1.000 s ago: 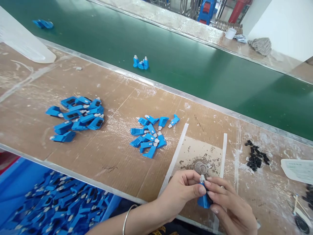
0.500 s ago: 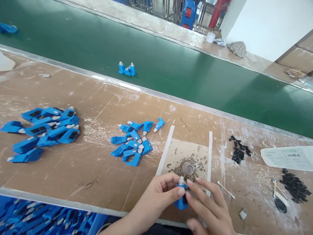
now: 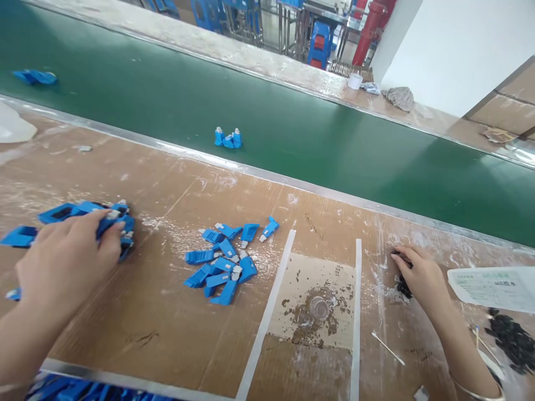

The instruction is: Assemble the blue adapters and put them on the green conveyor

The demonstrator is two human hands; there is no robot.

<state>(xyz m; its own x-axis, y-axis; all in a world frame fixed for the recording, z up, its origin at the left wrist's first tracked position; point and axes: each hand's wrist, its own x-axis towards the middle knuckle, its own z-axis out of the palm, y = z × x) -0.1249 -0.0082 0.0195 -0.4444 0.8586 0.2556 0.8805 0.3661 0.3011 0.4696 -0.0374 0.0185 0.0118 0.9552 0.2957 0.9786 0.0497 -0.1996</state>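
My left hand reaches over the left pile of blue plastic parts. Thumb and fingers close around a blue part with a grey tip at the pile's right side. On the right, my right hand is at the small heap of black pieces, its thumb and index finger pinched together on a small black piece. The hand covers most of that heap. Between my hands, a second group of blue parts lies scattered, several with grey tips.
A small clear dish stands on a stained cardboard patch between white tape strips. Beyond runs a green conveyor belt carrying blue parts. Right are a cotton swab, a labelled sheet and more black pieces.
Both hands were together at the front, holding a blue part. They have parted: left to the blue pile, right to the black pieces. The earlier part is no longer between them. The view has shifted.
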